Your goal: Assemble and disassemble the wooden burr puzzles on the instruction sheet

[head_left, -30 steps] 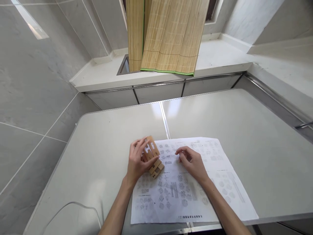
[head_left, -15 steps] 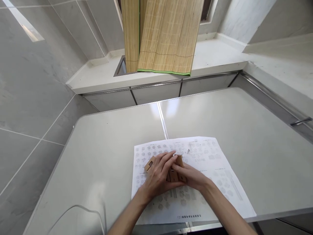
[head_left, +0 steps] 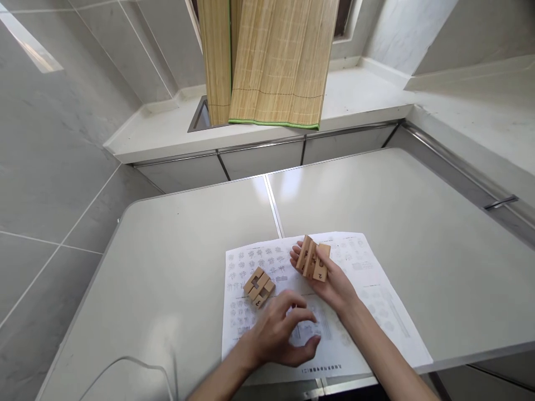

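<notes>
Several notched wooden puzzle pieces [head_left: 312, 259] rest in my right hand [head_left: 334, 289], the thumb pressing on them; one shows a figure 2. My left hand [head_left: 280, 332] hovers over the printed sheet with fingers curled and apart, nothing between them. Beyond its knuckles lies a small cluster of interlocked wooden pieces [head_left: 259, 287], with a gap in the middle and a figure 3 on its near side. Under both hands spreads the white instruction sheet [head_left: 246, 345], printed with rows of small diagrams.
The pale folding table [head_left: 175, 267] has a metal seam down its middle. A thin white cable [head_left: 137, 365] lies at the near left. Behind the table, bamboo mats [head_left: 280, 67] hang over the counter [head_left: 359, 94] and partly cover a sink [head_left: 200, 115].
My hands have parted. The right has lifted and turned palm up with its pieces; the left has come away nearer to me, uncovering the cluster on the sheet. The view has shifted slightly.
</notes>
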Motion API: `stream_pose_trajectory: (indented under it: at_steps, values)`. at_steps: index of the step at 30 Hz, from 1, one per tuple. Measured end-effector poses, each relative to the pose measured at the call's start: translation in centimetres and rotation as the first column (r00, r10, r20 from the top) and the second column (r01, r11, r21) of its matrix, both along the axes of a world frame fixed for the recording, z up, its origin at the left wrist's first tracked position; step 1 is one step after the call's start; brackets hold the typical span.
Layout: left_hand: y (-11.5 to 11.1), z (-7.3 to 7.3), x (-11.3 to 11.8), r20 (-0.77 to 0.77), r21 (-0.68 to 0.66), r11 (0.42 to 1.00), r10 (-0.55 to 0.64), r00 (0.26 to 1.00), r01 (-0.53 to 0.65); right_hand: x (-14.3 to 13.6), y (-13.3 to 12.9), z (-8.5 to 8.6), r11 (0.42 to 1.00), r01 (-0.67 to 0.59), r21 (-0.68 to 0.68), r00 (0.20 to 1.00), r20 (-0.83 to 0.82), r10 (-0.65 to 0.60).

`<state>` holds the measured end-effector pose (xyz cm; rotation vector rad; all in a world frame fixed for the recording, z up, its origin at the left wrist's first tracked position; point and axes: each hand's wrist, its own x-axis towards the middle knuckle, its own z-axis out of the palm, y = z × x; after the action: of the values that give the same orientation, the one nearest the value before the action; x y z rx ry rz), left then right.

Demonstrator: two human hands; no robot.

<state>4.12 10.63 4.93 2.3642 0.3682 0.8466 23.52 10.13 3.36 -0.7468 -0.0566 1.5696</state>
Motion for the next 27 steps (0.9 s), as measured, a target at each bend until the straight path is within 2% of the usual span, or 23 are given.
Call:
stream_pose_trajectory:
  at_steps: [4,9,17,19,24,27]
  values:
    - [0.7,-0.5,0.4,-0.149,-0.156,0.987,-0.064,0.987,0.041,0.4,0.1,-0.1,0.997,0.078,-0.003,0.996,-0.044,-0.078]
    - [1.9,-0.7,0.7,-0.196,-0.232,0.97,0.022,0.98,-0.068,0.4,-0.2,0.1,0.997,0.071,0.016,0.997,-0.01,-0.071]
    - [3.4,-0.3,0.3,-0.224,-0.322,0.875,0.299,0.928,-0.36,0.1,-0.5,0.4,0.994,-0.043,0.101,0.999,0.017,0.041]
    - [3.5,-0.2,0.2,-0.225,-0.342,0.86,0.315,0.922,-0.378,0.0,-0.6,0.5,0.989,-0.096,0.114,0.995,0.041,0.092]
    - [3.5,-0.3,0.3,-0.219,-0.37,0.868,0.264,0.94,-0.33,-0.7,-0.7,1.0,0.969,-0.211,0.13,0.976,0.073,0.203]
    - [3.3,-0.4,0.4,-0.21,-0.373,0.858,0.293,0.933,-0.353,-0.9,-0.7,1.0,0.957,-0.257,0.133,0.965,0.097,0.245]
